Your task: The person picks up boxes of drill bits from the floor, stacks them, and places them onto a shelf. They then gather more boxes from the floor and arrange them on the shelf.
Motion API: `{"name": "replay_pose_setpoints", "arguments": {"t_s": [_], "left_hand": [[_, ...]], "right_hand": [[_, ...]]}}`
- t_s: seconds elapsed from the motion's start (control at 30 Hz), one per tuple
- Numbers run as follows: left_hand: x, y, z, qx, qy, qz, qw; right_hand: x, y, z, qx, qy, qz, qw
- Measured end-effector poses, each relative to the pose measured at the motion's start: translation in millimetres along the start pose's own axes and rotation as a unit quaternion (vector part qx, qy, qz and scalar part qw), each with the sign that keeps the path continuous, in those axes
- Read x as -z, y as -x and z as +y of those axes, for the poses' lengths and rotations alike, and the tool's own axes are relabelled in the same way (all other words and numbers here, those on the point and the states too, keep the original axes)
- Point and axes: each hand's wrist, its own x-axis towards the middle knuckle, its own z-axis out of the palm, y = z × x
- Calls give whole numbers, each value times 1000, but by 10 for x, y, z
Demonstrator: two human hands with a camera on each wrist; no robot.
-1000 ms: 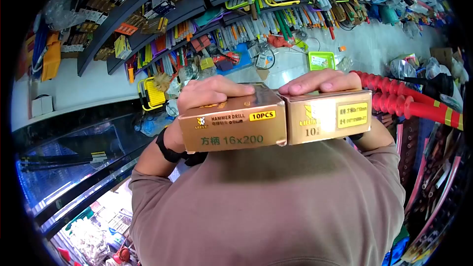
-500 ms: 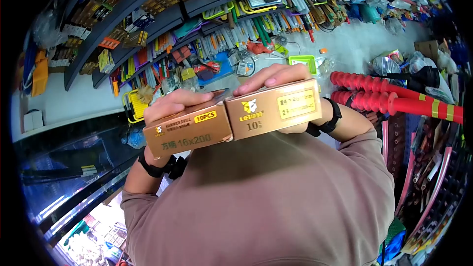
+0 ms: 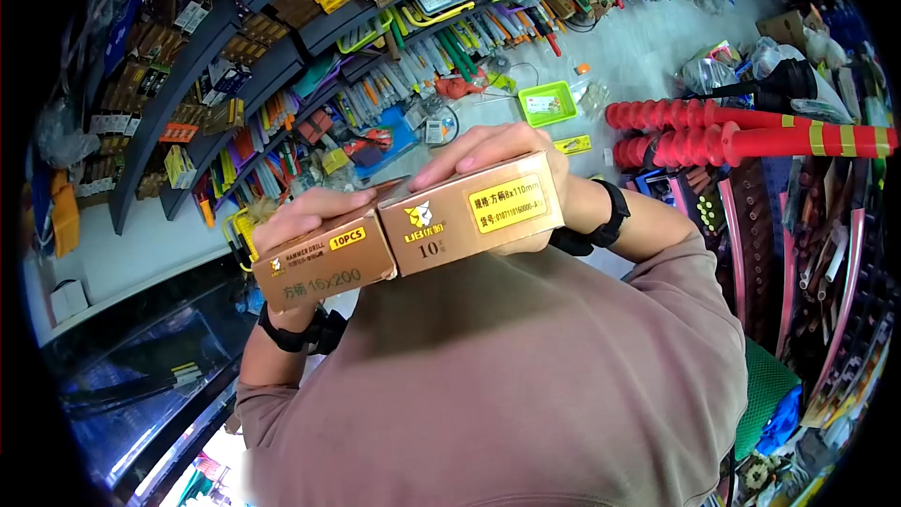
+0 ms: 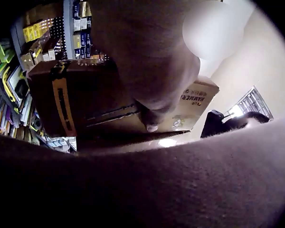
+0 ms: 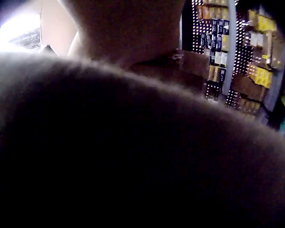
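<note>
Two copper-coloured drill bit boxes are held up side by side in front of the chest, their ends nearly meeting. My left hand (image 3: 314,211) grips the left box (image 3: 324,280), printed "HAMMER DRILL", "10PCS" and "16x200", with fingers over its top edge. In the left wrist view the thumb presses this box (image 4: 102,107) near a printed picture of drill bits. My right hand (image 3: 493,145) holds the other box (image 3: 460,239), labelled 8x110mm in yellow, fingers across its top and part of the hand showing underneath. The right wrist view is mostly dark forearm.
Shelves (image 3: 310,33) packed with boxes and tools curve across the back and left. Thick red ribbed poles (image 3: 741,143) jut in from the right. A green basket (image 3: 547,104) stands on the floor beyond the hands. A dark glass counter (image 3: 141,385) lies at the left.
Both hands have shifted left in the head view with their boxes, which now tilt up toward the right. The surroundings have swung as the head turned.
</note>
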Motion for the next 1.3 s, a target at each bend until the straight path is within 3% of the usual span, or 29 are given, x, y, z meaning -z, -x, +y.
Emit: {"name": "replay_pose_setpoints", "arguments": {"t_s": [0.07, 0.1, 0.13, 0.17, 0.23, 0.27, 0.3, 0.37, 0.47, 0.5, 0.57, 0.7, 0.77, 0.87, 0.97, 1.07, 1.17, 1.2, 1.23, 1.3], "left_hand": [[-110, 37, -81, -5, 11, 21, 1000], [-116, 29, -102, -11, 23, 42, 999], [8, 29, -28, 78, -92, -50, 991], [4, 64, -15, 75, -103, -45, 991], [-131, 184, -87, 164, -100, 65, 979], [-179, 243, -132, 248, -5, 118, 961], [-156, 270, -141, 327, 38, 117, 937], [-138, 250, -226, 303, 96, 167, 933], [20, 377, -365, 374, 166, 171, 896], [39, 431, -395, 384, 183, 178, 887], [100, 638, -477, 399, 228, 204, 864], [220, 1101, -504, 392, 367, 276, 797], [319, 1387, -466, 390, 406, 282, 776], [513, 1844, -400, 398, 474, 261, 741], [702, 2264, -270, 418, 470, 255, 734], [831, 2733, -234, 456, 464, 193, 734], [799, 3302, -331, 512, 430, 253, 699], [798, 3456, -421, 497, 450, 275, 689], [836, 3459, -393, 510, 458, 321, 654], [839, 3847, -562, 510, 485, 340, 623]], "right_hand": [[24, -2, -28, 3, 3, 6, 1000], [48, 6, -105, -42, 38, 0, 998], [56, 3, -160, -85, 71, -6, 994], [24, 79, -112, -108, 72, 33, 991], [48, 90, -138, -183, 79, 29, 980], [52, 95, -121, -180, 72, 20, 981], [48, 105, -93, -214, 61, 29, 974], [17, 136, -15, -247, 45, 27, 968], [-121, 147, 86, -332, 42, 55, 941], [-159, 96, 94, -330, 37, 46, 942], [-245, -79, 77, -318, 167, -91, 929], [-471, -240, 196, -336, 233, -165, 897], [-576, -371, 236, -325, 260, -178, 892], [-716, -499, 360, -286, 377, -257, 842], [-945, -664, 523, -251, 424, -288, 821], [-1073, -635, 815, -235, 468, -287, 802], [-1185, -554, 1191, -243, 494, -274, 789], [-1221, -488, 1353, -256, 498, -256, 788], [-1241, -410, 1531, -274, 499, -239, 787], [-1236, -204, 1904, -297, 501, -234, 779]]}}
